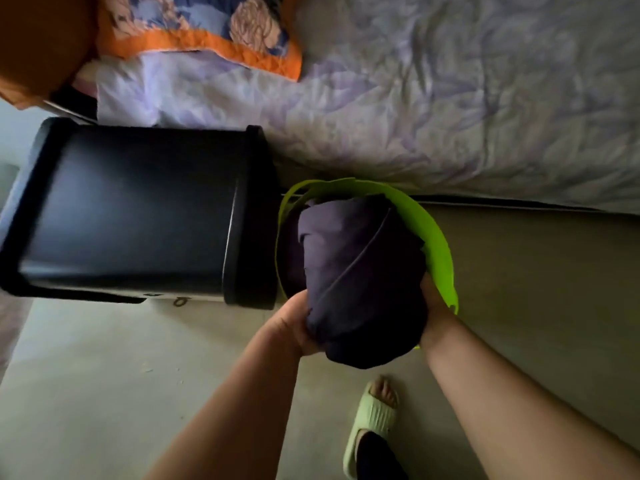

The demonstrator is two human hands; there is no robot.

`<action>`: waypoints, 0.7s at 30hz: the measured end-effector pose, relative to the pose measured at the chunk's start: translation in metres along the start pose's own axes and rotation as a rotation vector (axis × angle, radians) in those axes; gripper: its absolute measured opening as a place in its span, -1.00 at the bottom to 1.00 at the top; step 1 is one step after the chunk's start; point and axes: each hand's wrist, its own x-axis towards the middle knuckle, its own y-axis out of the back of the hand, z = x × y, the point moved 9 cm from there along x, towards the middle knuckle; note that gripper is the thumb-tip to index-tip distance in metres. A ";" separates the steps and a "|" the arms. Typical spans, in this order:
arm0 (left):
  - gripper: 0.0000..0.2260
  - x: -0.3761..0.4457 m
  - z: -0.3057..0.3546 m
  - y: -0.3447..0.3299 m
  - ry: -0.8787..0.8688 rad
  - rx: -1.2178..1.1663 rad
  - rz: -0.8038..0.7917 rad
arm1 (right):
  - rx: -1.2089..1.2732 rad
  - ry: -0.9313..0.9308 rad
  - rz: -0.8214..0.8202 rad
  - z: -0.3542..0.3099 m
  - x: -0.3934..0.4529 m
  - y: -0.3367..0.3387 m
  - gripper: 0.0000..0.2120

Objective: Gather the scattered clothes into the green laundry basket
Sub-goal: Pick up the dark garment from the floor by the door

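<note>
One dark bundle of clothes [360, 282] sits over your one green basket [429, 233], gripped on either side by your left hand [294, 327] and right hand [433, 306]. One black nightstand [138, 216] stands beside it, one bed [450, 98] behind.

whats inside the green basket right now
A bundled dark purple garment fills the mouth of the green basket, gripped by the left hand and right hand. Anything beneath it is covered.
</note>
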 end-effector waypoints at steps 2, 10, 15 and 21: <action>-0.68 0.013 -0.002 0.011 0.059 -0.072 0.140 | -0.068 -0.002 -0.002 -0.008 0.017 0.008 -0.66; -0.53 0.037 0.070 0.003 -0.686 0.630 0.628 | 0.121 -0.014 0.148 -0.031 0.090 0.046 -0.58; -0.26 0.069 0.075 -0.044 -0.826 1.628 0.485 | -0.013 -0.144 0.170 -0.002 0.137 0.042 -0.60; -0.17 0.157 0.057 -0.037 -0.453 2.069 0.293 | -0.824 0.036 0.650 -0.033 0.158 0.072 -0.35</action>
